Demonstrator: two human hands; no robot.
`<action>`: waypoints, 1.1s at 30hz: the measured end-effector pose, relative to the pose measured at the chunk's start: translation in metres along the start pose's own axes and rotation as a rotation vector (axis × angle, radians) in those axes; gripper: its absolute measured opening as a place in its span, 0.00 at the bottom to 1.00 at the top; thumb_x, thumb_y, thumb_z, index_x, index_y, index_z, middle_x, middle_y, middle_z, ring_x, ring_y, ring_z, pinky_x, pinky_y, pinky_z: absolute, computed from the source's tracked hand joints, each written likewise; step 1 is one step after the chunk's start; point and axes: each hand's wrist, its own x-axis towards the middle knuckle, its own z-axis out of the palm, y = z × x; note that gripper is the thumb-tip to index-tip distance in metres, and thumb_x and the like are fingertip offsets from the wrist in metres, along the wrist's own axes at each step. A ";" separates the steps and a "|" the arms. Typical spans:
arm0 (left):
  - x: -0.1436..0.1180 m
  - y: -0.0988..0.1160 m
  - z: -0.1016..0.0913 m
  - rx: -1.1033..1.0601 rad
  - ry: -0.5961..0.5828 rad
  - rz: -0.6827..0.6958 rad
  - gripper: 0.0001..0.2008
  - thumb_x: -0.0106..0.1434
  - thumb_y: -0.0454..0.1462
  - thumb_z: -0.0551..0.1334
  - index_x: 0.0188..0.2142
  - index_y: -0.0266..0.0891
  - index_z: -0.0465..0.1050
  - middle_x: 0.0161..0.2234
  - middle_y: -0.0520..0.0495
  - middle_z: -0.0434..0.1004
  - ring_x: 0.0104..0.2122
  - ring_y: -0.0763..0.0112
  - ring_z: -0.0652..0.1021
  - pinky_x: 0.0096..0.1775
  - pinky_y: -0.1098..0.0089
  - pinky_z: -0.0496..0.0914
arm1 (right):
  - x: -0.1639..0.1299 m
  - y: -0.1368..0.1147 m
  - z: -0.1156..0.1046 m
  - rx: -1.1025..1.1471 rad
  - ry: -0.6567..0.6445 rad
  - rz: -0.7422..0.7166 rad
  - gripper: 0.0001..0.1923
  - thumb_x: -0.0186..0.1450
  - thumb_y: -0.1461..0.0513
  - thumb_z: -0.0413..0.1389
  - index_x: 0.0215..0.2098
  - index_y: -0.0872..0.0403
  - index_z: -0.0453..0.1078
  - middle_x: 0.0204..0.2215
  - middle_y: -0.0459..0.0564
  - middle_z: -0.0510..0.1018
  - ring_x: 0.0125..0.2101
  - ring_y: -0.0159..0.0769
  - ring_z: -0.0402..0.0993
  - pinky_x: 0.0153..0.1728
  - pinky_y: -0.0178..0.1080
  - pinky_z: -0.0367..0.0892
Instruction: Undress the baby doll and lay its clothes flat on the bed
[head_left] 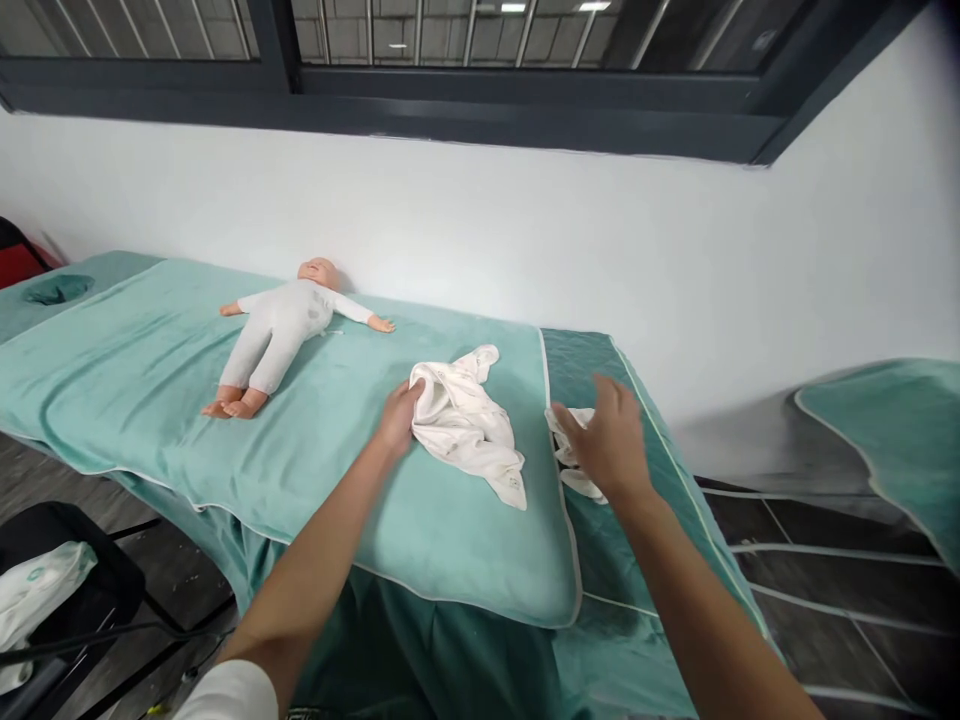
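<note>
Left hand point(397, 415) pinches the soft, light white cloth point(469, 425) at its near-left edge; right hand point(611, 440) hovers open over a smaller cloth point(574, 460), gripping nothing.

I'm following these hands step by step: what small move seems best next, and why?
Probably close the right hand on the small white cloth under it: its fingers hover spread just above, gripping nothing, while the left hand already touches the larger white garment.

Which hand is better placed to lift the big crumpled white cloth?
Left, probably. The left hand already touches the edge of the white cloth on the teal pad. The right hand is over a smaller white cloth farther right, apart from the big one.
</note>
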 end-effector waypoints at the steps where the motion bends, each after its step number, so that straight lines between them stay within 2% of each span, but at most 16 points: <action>1: -0.003 0.012 0.003 0.103 -0.045 0.020 0.17 0.56 0.48 0.71 0.37 0.37 0.79 0.33 0.45 0.81 0.34 0.63 0.79 0.38 0.66 0.70 | 0.007 -0.016 -0.003 0.098 -0.039 -0.054 0.36 0.65 0.44 0.55 0.64 0.56 0.60 0.61 0.67 0.66 0.64 0.60 0.59 0.59 0.62 0.60; 3: -0.010 0.042 0.013 0.317 -0.188 0.100 0.15 0.57 0.47 0.70 0.33 0.37 0.79 0.30 0.48 0.79 0.30 0.66 0.76 0.35 0.68 0.68 | 0.022 -0.051 -0.008 0.288 -0.170 -0.175 0.31 0.66 0.47 0.56 0.63 0.51 0.61 0.60 0.60 0.69 0.60 0.52 0.66 0.59 0.56 0.64; 5: -0.019 0.076 0.027 0.514 -0.375 0.222 0.12 0.58 0.44 0.70 0.29 0.37 0.78 0.27 0.50 0.77 0.29 0.67 0.75 0.35 0.70 0.67 | 0.040 -0.089 -0.016 0.358 -0.315 -0.343 0.29 0.66 0.50 0.58 0.63 0.48 0.63 0.60 0.55 0.70 0.60 0.48 0.67 0.59 0.52 0.64; 7: -0.028 0.111 0.043 0.660 -0.523 0.358 0.07 0.57 0.39 0.70 0.28 0.36 0.79 0.28 0.50 0.77 0.33 0.64 0.77 0.39 0.70 0.67 | 0.058 -0.125 -0.027 0.382 -0.416 -0.475 0.26 0.66 0.53 0.58 0.61 0.48 0.65 0.58 0.53 0.73 0.57 0.46 0.70 0.57 0.48 0.65; 8: -0.033 0.127 0.050 0.691 -0.553 0.422 0.04 0.56 0.36 0.69 0.31 0.37 0.80 0.30 0.49 0.78 0.38 0.62 0.78 0.43 0.69 0.67 | 0.067 -0.141 -0.033 0.390 -0.469 -0.517 0.21 0.67 0.54 0.57 0.58 0.49 0.68 0.54 0.51 0.76 0.53 0.44 0.73 0.53 0.46 0.66; 10: -0.042 0.154 0.061 0.800 -0.538 0.534 0.05 0.57 0.33 0.66 0.34 0.37 0.81 0.31 0.50 0.79 0.40 0.60 0.78 0.45 0.68 0.67 | 0.079 -0.168 -0.046 0.341 -0.516 -0.519 0.16 0.67 0.57 0.57 0.51 0.50 0.72 0.42 0.48 0.80 0.41 0.40 0.76 0.43 0.40 0.67; 13: -0.055 0.180 0.067 1.101 -0.394 0.668 0.08 0.61 0.35 0.62 0.39 0.40 0.79 0.31 0.52 0.79 0.36 0.64 0.77 0.42 0.68 0.67 | 0.088 -0.192 -0.062 0.147 -0.479 -0.507 0.11 0.66 0.62 0.53 0.45 0.52 0.73 0.32 0.46 0.78 0.32 0.35 0.72 0.32 0.35 0.60; 17: -0.070 0.189 0.060 1.630 -0.096 0.799 0.10 0.65 0.35 0.57 0.42 0.43 0.75 0.36 0.49 0.79 0.37 0.63 0.77 0.38 0.67 0.67 | 0.083 -0.203 -0.069 -0.257 -0.356 -0.500 0.12 0.65 0.69 0.47 0.38 0.54 0.72 0.35 0.51 0.78 0.33 0.37 0.72 0.28 0.37 0.52; 20: -0.079 0.186 0.057 1.848 0.058 0.818 0.13 0.66 0.33 0.54 0.47 0.43 0.72 0.43 0.46 0.78 0.40 0.62 0.78 0.36 0.67 0.67 | 0.074 -0.206 -0.064 -0.451 -0.254 -0.456 0.12 0.65 0.70 0.47 0.39 0.55 0.71 0.37 0.55 0.79 0.34 0.40 0.73 0.27 0.38 0.49; 22: -0.083 0.183 0.058 1.892 0.095 0.828 0.14 0.68 0.32 0.52 0.49 0.43 0.70 0.45 0.45 0.77 0.40 0.62 0.78 0.36 0.66 0.67 | 0.065 -0.211 -0.057 -0.460 -0.217 -0.438 0.12 0.65 0.70 0.48 0.41 0.55 0.70 0.38 0.54 0.79 0.36 0.42 0.74 0.27 0.38 0.50; 28: -0.093 0.178 0.064 1.947 0.099 0.816 0.14 0.71 0.33 0.49 0.50 0.43 0.69 0.46 0.45 0.76 0.41 0.62 0.79 0.37 0.66 0.68 | 0.050 -0.229 -0.042 -0.364 -0.181 -0.395 0.11 0.70 0.63 0.46 0.45 0.53 0.69 0.40 0.53 0.80 0.37 0.42 0.75 0.29 0.37 0.54; 33: -0.092 0.184 0.047 2.001 0.153 0.706 0.15 0.70 0.32 0.49 0.52 0.42 0.67 0.47 0.43 0.77 0.44 0.59 0.79 0.40 0.65 0.69 | 0.058 -0.206 -0.046 -0.476 -0.252 -0.354 0.13 0.68 0.68 0.47 0.42 0.54 0.72 0.42 0.55 0.80 0.38 0.42 0.75 0.30 0.38 0.56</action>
